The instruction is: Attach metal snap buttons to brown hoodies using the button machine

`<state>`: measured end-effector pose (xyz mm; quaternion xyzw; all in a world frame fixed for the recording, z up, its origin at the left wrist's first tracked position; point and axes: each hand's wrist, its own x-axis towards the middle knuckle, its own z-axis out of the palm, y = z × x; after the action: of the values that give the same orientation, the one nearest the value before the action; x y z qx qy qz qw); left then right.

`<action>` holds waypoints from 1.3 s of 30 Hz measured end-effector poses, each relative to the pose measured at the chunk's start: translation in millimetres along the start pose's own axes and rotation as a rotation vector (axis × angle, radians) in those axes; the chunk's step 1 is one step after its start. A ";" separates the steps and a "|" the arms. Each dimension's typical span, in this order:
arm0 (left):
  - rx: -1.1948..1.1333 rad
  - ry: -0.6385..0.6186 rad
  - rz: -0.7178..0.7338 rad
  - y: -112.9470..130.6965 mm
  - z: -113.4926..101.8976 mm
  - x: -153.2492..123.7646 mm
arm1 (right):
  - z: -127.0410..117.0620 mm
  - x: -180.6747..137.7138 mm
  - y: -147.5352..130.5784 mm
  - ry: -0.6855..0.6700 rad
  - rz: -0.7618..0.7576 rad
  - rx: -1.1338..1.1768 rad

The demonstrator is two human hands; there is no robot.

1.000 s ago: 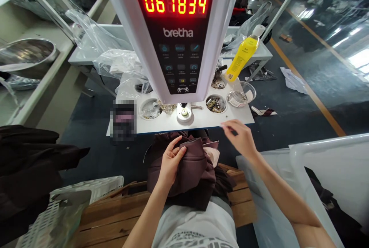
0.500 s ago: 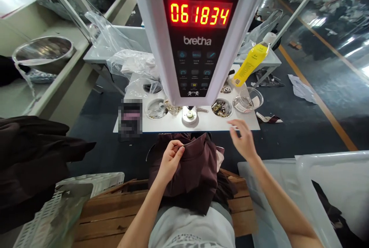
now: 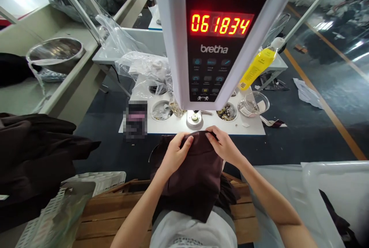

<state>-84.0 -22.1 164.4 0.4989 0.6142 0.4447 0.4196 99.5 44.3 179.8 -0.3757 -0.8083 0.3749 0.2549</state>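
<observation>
Over the white table: we face the bretha machine, its red digits reading 061834
Brown garment: we have it before us, upper edge just beside the table's front
Left hand: we pinch that edge between thumb and fingers
Right hand: we pinch it too, farther right
Rounded base: we see it just beyond the edge

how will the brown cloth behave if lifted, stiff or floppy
Likely floppy: the cloth drapes downward into a drooping corner. It should sag less along the top, where the left hand and right hand pinch it. It probably won't roll, having no firm, round shape.
</observation>
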 end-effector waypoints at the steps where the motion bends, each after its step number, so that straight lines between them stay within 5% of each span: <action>1: 0.054 0.018 0.022 2.5 1.8 3.2 | -0.5 1.5 -1.8 0.009 0.001 -0.008; 24: 0.059 0.119 0.097 -9.2 4.9 61.2 | 28.1 48.1 23.8 0.239 0.219 0.205; 39: 0.045 0.215 -0.017 -27.7 10.5 90.1 | 39.2 69.0 38.8 0.318 0.366 0.227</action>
<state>-94.1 65.1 128.6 0.4522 0.6698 0.4781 0.3439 47.9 100.1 134.8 -0.5386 -0.6296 0.4393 0.3471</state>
